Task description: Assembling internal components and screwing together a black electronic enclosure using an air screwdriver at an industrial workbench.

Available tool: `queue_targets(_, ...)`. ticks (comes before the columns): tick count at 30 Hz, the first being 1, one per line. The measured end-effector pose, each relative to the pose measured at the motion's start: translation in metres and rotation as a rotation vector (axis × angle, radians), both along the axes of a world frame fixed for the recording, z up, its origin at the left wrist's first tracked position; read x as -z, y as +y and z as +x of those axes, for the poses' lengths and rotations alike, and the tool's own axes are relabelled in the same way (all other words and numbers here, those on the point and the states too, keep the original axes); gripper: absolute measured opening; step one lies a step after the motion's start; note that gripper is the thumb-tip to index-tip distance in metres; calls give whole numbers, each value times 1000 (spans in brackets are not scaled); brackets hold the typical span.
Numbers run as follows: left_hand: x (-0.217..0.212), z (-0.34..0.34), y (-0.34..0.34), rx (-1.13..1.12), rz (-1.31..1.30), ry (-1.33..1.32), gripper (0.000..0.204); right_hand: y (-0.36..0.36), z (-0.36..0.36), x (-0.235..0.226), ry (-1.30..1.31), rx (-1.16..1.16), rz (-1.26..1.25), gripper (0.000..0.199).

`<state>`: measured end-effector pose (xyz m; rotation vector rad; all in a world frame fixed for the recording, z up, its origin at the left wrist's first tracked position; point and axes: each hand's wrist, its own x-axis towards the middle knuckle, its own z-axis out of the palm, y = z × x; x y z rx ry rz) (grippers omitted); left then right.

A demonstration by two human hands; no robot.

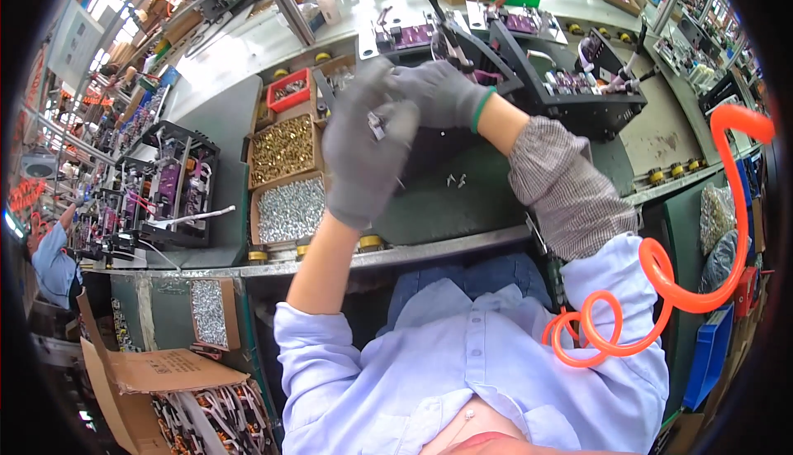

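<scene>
Open brown cardboard box lower left, seemingly holding cables.

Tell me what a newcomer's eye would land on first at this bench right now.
Probably the two grey-gloved hands meeting at centre, the left hand and right hand pinching a small metal part between them. Next, the bright orange coiled air hose looping down the right side. Then the boxes left of the hands, one of brass screws and below it one of silver screws.

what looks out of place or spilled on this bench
A few loose screws lie on the dark green mat, outside the box of silver screws. Nothing else stands out.
</scene>
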<state>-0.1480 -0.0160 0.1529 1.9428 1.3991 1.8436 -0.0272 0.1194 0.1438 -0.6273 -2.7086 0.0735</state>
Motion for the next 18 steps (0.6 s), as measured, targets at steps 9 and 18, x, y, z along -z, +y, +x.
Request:
queue_targets(9,90,54,-35,-107,-831,559,35,-18,2,-14,416,-15,164,39)
queue_targets(18,130,53,-7,-173,-820,786,32,-125,178,48,611,438,23,56)
